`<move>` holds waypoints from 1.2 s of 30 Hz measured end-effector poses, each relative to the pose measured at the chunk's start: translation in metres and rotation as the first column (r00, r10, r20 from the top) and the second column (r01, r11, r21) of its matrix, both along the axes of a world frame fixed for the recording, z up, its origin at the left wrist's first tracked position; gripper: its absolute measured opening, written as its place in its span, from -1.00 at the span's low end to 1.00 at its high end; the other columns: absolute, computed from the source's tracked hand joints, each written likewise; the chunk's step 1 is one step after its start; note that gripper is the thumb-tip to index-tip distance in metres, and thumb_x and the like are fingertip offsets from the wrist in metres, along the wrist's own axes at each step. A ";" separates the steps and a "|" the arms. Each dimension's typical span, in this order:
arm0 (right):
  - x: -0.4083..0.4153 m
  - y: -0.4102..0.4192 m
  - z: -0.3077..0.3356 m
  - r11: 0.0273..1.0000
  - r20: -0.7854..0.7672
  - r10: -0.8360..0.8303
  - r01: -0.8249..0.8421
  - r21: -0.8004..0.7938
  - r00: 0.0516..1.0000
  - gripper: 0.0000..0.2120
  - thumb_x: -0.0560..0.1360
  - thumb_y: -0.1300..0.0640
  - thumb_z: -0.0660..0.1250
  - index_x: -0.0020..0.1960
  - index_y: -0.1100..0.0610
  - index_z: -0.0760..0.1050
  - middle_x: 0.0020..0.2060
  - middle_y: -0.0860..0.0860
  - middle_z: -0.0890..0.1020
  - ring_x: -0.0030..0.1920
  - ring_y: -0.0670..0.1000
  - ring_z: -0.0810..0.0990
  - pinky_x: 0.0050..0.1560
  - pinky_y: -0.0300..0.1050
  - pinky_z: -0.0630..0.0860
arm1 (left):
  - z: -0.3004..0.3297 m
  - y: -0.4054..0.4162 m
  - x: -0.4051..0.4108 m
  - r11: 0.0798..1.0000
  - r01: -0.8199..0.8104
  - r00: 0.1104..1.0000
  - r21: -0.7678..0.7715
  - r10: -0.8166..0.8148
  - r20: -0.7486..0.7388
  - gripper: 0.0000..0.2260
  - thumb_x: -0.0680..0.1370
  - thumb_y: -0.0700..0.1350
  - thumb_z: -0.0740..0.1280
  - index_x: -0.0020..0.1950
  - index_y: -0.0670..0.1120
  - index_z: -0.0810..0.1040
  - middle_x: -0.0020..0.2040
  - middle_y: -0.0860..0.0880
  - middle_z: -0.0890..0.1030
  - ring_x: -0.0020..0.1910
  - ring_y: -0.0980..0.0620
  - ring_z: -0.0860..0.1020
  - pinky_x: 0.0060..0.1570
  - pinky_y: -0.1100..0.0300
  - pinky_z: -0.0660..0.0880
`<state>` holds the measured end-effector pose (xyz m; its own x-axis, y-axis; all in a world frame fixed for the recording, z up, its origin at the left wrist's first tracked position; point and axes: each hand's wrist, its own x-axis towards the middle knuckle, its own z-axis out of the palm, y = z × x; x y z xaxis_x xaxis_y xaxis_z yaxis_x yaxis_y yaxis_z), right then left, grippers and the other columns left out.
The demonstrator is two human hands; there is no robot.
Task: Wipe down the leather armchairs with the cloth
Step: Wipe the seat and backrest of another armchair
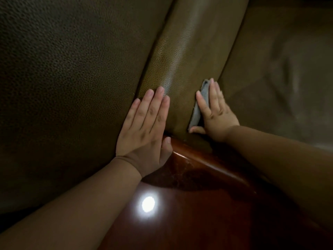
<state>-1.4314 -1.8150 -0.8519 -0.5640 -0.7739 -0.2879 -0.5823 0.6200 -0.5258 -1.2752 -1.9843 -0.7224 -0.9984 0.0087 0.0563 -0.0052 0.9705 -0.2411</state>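
Note:
The brown leather armchair fills the view, with a padded arm roll [182, 56] running up the middle. My left hand [144, 127] lies flat with straight fingers on the left edge of that roll, next to a large leather panel [72, 78]. My right hand [214, 114] presses a folded grey cloth [196, 114] flat against the right side of the roll, fingers straight, thumb at the cloth's lower end. Most of the cloth is hidden under the hand.
A glossy reddish wooden armrest cap [207, 186] lies below the hands, with a bright round light reflection [148, 204] on it. The leather seat [279, 78] spreads out to the right. The room is dim.

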 end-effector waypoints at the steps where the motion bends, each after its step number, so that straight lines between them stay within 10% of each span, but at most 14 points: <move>1: -0.007 0.000 -0.002 1.000 -0.012 -0.018 0.018 -0.010 1.000 0.27 0.28 -0.59 0.24 0.56 -0.15 -0.57 0.59 0.28 -0.42 0.61 0.32 -0.37 0.63 0.34 -0.05 | -0.001 -0.001 0.000 1.000 -0.001 1.000 -0.005 0.001 -0.008 -0.23 0.55 0.09 0.13 0.69 -0.26 0.11 0.70 -0.23 0.12 0.69 -0.21 0.09 0.66 -0.15 0.02; 10: 0.002 -0.037 0.019 0.947 -0.034 -0.135 0.119 -0.298 0.990 0.15 0.38 -0.56 0.11 0.63 0.00 -0.43 0.59 0.34 -0.37 0.60 0.35 -0.39 0.58 0.31 -0.30 | 0.000 0.000 -0.002 1.000 -0.007 1.000 -0.010 0.007 0.010 -0.21 0.53 0.11 0.14 0.69 -0.24 0.13 0.70 -0.23 0.13 0.69 -0.21 0.09 0.65 -0.16 0.03; 14: -0.036 -0.043 0.014 0.815 0.122 -0.445 0.458 -0.354 0.887 0.02 0.57 -0.46 0.01 0.66 0.20 -0.34 0.62 0.31 -0.31 0.60 0.41 -0.34 0.55 0.51 -0.19 | 0.000 0.000 -0.002 1.000 -0.009 1.000 -0.010 0.009 0.011 -0.21 0.52 0.11 0.15 0.69 -0.25 0.14 0.70 -0.22 0.14 0.69 -0.21 0.10 0.65 -0.15 0.04; 22: 0.010 -0.048 0.036 0.787 -0.008 -0.191 0.149 -0.598 0.981 -0.20 0.68 -0.14 0.06 0.65 0.25 -0.30 0.63 0.25 -0.29 0.62 0.38 -0.30 0.59 0.43 -0.17 | -0.001 -0.001 -0.002 1.000 -0.007 1.000 -0.022 0.008 0.024 -0.21 0.52 0.10 0.14 0.68 -0.27 0.13 0.70 -0.23 0.14 0.69 -0.21 0.09 0.65 -0.15 0.04; 28: -0.047 -0.073 0.069 0.536 0.321 -0.519 0.594 -0.600 0.792 -0.24 0.72 0.05 0.13 0.66 0.23 -0.31 0.65 0.18 -0.33 0.58 -0.17 -0.19 0.53 -0.43 0.02 | -0.002 0.000 0.000 1.000 -0.010 1.000 -0.022 0.011 0.024 -0.20 0.50 0.09 0.16 0.68 -0.26 0.15 0.70 -0.21 0.13 0.69 -0.19 0.09 0.65 -0.14 0.04; 31: 0.001 -0.070 0.078 0.600 0.319 -0.439 0.538 -0.593 0.840 -0.27 0.70 0.14 0.21 0.68 0.26 -0.17 0.67 0.18 -0.23 0.51 -0.26 -0.18 0.40 -0.59 -0.13 | -0.001 0.000 0.001 1.000 -0.012 1.000 -0.002 0.012 0.024 -0.21 0.51 0.09 0.16 0.68 -0.26 0.17 0.70 -0.21 0.15 0.69 -0.19 0.11 0.65 -0.14 0.05; 36: -0.002 -0.025 0.089 0.769 0.218 -0.389 0.445 -0.458 0.895 -0.58 0.68 0.24 0.24 0.54 0.18 0.41 0.61 0.05 0.31 0.58 -0.05 0.26 0.56 -0.26 0.19 | 0.003 0.001 0.002 0.999 -0.042 0.995 -0.028 0.044 0.089 -0.22 0.52 0.10 0.15 0.68 -0.24 0.16 0.71 -0.20 0.12 0.69 -0.20 0.10 0.64 -0.16 0.07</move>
<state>-1.4335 -1.8400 -0.7626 -0.8527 -0.5222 -0.0165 -0.2506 0.4366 -0.8641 -1.2731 -1.9829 -0.7197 -0.9989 -0.0340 -0.0327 -0.0240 0.9632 -0.2678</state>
